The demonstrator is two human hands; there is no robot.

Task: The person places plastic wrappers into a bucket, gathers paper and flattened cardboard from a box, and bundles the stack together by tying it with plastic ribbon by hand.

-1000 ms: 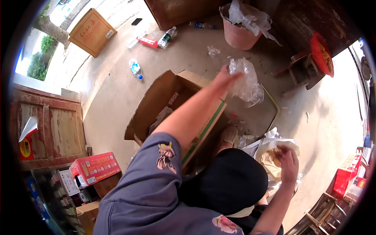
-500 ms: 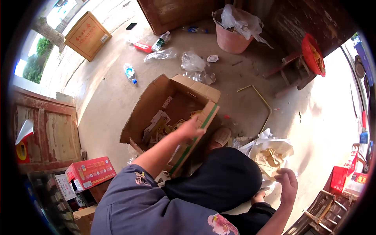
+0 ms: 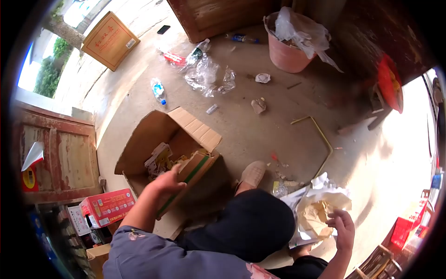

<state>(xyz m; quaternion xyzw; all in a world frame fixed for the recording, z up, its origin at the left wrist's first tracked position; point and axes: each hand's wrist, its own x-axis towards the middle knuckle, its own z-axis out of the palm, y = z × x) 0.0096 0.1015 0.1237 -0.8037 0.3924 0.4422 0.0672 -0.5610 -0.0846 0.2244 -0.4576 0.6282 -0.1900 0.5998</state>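
My left hand (image 3: 167, 182) grips the near side wall of a cardboard box (image 3: 199, 173) with a green stripe. The box leans with its opening turned to the left, and printed cards and paper scraps (image 3: 159, 157) lie inside it. My right hand (image 3: 343, 227) is beside a white bag (image 3: 304, 208) with crumpled brown paper (image 3: 317, 218) in it. Its fingers are loosely curved and apart, with nothing visible between them.
Crumpled clear plastic (image 3: 203, 76), a blue-labelled bottle (image 3: 158, 90) and scraps lie on the floor. Farther back are a pink bucket (image 3: 285, 53) and an upright carton (image 3: 110, 41). A bent metal rod (image 3: 325, 138) lies near the white bag. A red box (image 3: 108, 208) is at left.
The clear plastic left my left hand and now lies near the bottles. That hand has come down to the cardboard box, which has shifted left and tilted. A crumpled scrap shows on the floor behind it.
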